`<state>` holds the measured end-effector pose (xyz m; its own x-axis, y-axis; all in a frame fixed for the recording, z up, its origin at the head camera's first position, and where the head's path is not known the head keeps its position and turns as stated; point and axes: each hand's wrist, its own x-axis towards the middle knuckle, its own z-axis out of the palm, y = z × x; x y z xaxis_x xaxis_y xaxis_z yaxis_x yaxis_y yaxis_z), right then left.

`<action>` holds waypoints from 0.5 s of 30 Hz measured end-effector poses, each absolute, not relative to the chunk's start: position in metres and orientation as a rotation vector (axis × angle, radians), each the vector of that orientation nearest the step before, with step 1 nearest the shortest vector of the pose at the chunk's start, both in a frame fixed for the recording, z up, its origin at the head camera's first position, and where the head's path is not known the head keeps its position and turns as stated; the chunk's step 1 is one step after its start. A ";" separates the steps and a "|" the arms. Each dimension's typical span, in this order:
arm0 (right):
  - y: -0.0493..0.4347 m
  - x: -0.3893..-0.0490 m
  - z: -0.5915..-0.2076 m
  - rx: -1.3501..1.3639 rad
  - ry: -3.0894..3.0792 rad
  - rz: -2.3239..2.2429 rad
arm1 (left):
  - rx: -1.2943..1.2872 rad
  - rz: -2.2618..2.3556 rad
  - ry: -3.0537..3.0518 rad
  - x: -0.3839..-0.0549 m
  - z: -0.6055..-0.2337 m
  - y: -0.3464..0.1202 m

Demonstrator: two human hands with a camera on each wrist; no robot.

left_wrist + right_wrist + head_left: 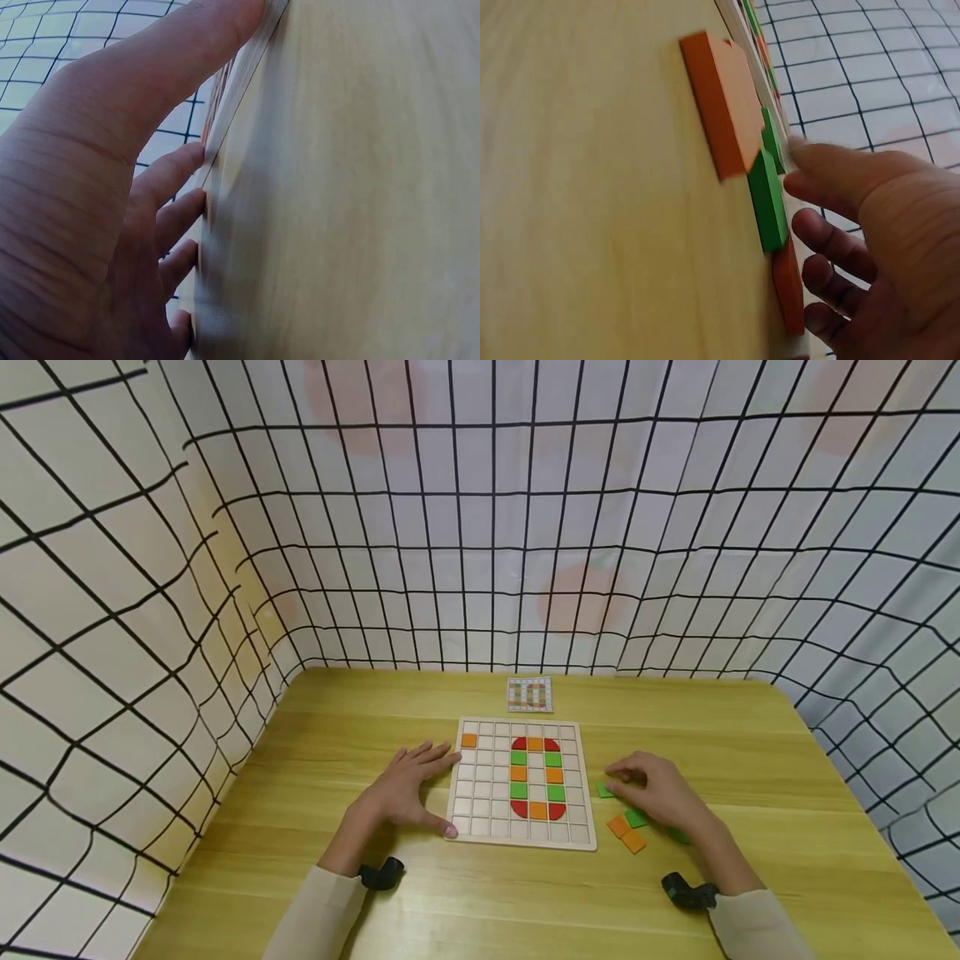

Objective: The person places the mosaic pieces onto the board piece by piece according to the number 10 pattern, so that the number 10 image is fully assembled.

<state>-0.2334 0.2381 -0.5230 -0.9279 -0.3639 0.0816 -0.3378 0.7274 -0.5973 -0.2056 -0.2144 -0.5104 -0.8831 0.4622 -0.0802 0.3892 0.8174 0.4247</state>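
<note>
A wooden grid board (480, 793) carries red, orange and green tiles in an upright ring on its right half. One orange tile (468, 741) sits alone near its upper left corner. My left hand (405, 785) spreads along the board's left edge, thumb at the lower corner and fingertips higher up. Right of the board, my right hand (656, 789) hovers low over loose tiles, its thumb tip right at a green tile (603, 791). Nearer the wrist lie another green tile (636, 818) and orange tiles (633, 841). In the right wrist view, an orange tile (724, 105) stands out in front.
A small pattern card (529, 695) lies behind the board. More green shows partly under my right wrist (678, 836). White cloth with a black net (480, 560) encloses the wooden table (360, 710) at the back and sides.
</note>
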 end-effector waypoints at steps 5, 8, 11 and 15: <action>0.248 -0.234 -0.526 -0.641 2.824 -1.007 | 0.669 0.610 2.817 -0.206 -0.510 -0.213; 0.253 -0.235 -0.528 -0.708 2.807 -1.016 | 0.677 0.623 2.817 -0.206 -0.511 -0.212; 0.255 -0.236 -0.530 -0.750 2.819 -1.004 | 0.682 0.623 2.816 -0.207 -0.511 -0.212; 0.255 -0.236 -0.533 -0.760 2.831 -0.988 | 0.672 0.605 2.818 -0.206 -0.511 -0.213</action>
